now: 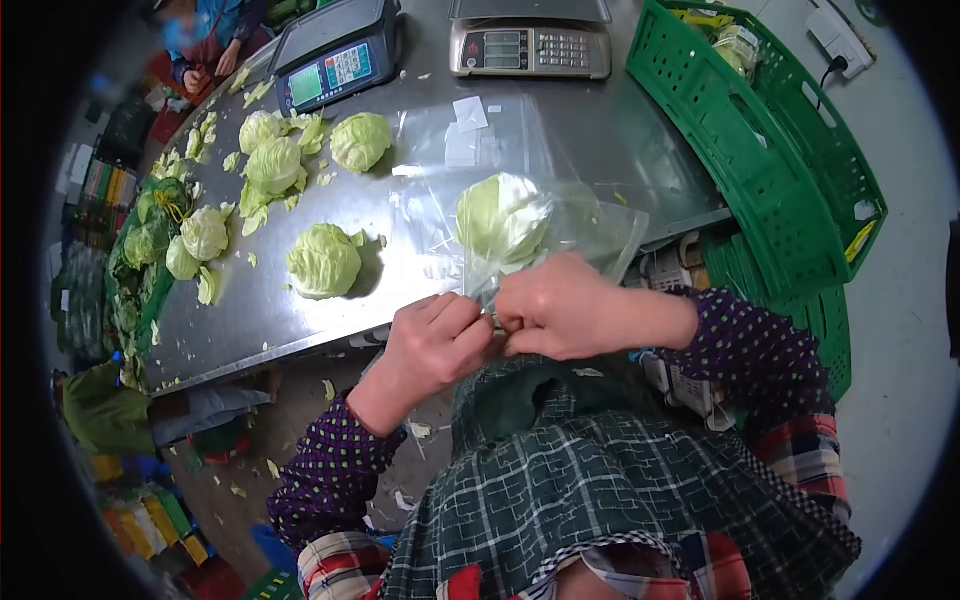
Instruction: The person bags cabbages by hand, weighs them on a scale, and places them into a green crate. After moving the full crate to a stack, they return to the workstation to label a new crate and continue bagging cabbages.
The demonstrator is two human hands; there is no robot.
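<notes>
My left hand (pixel 440 345) and right hand (pixel 560 305) meet at the near edge of the worktop (pixel 420 190), and the grip of each is narrow, fingers closed on the gathered mouth of a clear bag (pixel 590 225). Inside the bag, just beyond my knuckles, lies a cabbage (pixel 503 220). To the left of it, a bare cabbage (pixel 324 261) sits near the edge, with another (pixel 361 142) farther back and more heads (pixel 273 165) amid loose leaves (pixel 208 286). Beyond the bag lie white slips (pixel 470 114), and at the far side stand a silver scale (pixel 530 50) and a dark scale (pixel 335 70). A green crate (pixel 730 150) is at the right, tilted beside the worktop.
</notes>
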